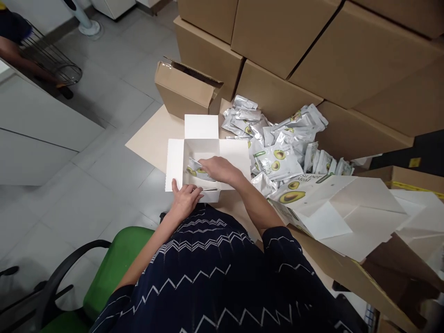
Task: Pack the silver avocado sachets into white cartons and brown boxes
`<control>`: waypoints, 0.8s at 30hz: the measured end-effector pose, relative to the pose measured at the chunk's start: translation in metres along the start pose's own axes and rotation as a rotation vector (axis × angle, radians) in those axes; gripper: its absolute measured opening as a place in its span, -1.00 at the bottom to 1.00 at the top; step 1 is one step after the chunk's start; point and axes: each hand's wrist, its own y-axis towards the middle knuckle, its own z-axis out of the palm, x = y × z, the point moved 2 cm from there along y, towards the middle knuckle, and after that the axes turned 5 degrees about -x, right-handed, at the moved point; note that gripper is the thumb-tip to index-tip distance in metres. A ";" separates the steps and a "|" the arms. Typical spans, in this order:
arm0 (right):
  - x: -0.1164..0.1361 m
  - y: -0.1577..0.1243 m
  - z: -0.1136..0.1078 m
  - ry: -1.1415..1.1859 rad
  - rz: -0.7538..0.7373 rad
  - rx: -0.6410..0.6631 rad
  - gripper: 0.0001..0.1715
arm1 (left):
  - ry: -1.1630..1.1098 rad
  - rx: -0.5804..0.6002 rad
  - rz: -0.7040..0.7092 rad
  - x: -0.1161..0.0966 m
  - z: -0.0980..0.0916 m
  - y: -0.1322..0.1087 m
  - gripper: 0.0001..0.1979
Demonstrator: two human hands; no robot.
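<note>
An open white box with its flaps spread stands in front of me on a light brown board. My right hand reaches into it, fingers closed on the edge of a white sachet printed with avocados. Most of that sachet lies inside the box, and my fingertips are partly hidden. My left hand rests on the box's near edge, its thumb up against the left flap and its fingers bent over the rim. To the right of the box lies a loose pile of similar silver-white sachets.
Large cardboard cartons are stacked behind the pile. A smaller opened carton stands behind the white box. Unfolded avocado-printed boxes lie in a carton at right. A green chair is at lower left; another person's leg shows at upper left.
</note>
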 end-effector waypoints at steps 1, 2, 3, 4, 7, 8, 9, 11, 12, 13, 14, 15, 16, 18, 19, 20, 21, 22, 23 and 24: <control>0.001 0.011 0.010 -0.020 -0.008 0.063 -0.66 | 0.002 0.004 -0.001 0.000 0.000 0.000 -0.73; 0.001 0.019 0.020 -0.033 -0.017 0.120 -0.66 | 0.004 0.007 -0.004 0.000 0.001 0.000 -0.72; 0.001 0.026 0.029 -0.040 -0.027 0.170 -0.67 | 0.007 0.010 -0.011 0.000 0.001 0.000 -0.72; 0.002 0.031 0.038 -0.040 -0.039 0.213 -0.68 | 0.010 0.012 -0.018 0.000 0.002 0.000 -0.72; 0.003 0.037 0.059 -0.020 -0.063 0.337 -0.68 | 0.016 0.009 -0.040 0.000 0.003 0.000 -0.72; 0.003 0.037 0.063 -0.010 -0.070 0.371 -0.66 | 0.017 0.007 -0.045 0.000 0.003 0.000 -0.71; 0.003 0.035 0.065 0.005 -0.078 0.396 -0.65 | 0.017 0.003 -0.049 0.000 0.003 -0.001 -0.71; 0.001 0.031 0.064 0.056 -0.104 0.411 -0.61 | 0.023 -0.011 -0.061 0.000 0.002 -0.001 -0.70; 0.000 0.029 0.062 0.084 -0.118 0.397 -0.59 | 0.030 -0.023 -0.070 0.001 0.002 -0.002 -0.69; -0.001 0.027 0.060 0.105 -0.130 0.374 -0.58 | 0.038 -0.037 -0.081 0.001 0.001 -0.002 -0.67; -0.002 0.026 0.057 0.118 -0.140 0.349 -0.58 | 0.047 -0.052 -0.092 0.001 0.000 -0.002 -0.65; -0.003 0.025 0.055 0.121 -0.148 0.325 -0.59 | 0.053 -0.067 -0.102 0.001 -0.001 -0.002 -0.61; -0.004 0.024 0.054 0.119 -0.152 0.306 -0.60 | 0.055 -0.076 -0.108 0.000 -0.003 -0.002 -0.57; -0.002 0.024 0.055 0.118 -0.149 0.303 -0.64 | 0.046 -0.071 -0.102 -0.001 -0.005 -0.001 -0.50; -0.001 0.024 0.056 0.122 -0.142 0.313 -0.65 | 0.040 -0.056 -0.094 -0.001 -0.005 0.001 -0.46; 0.001 0.024 0.057 0.124 -0.131 0.328 -0.65 | 0.034 -0.035 -0.086 -0.002 -0.006 0.002 -0.42; 0.004 0.023 0.058 0.122 -0.121 0.343 -0.66 | 0.029 -0.010 -0.079 -0.002 -0.006 0.003 -0.39; 0.006 0.021 0.057 0.122 -0.114 0.347 -0.66 | 0.026 0.014 -0.077 -0.002 -0.006 0.004 -0.36; 0.007 0.018 0.055 0.130 -0.111 0.325 -0.67 | 0.025 0.035 -0.080 -0.002 -0.005 0.006 -0.35; 0.007 0.014 0.050 0.154 -0.108 0.271 -0.66 | 0.025 0.053 -0.083 -0.002 -0.005 0.007 -0.35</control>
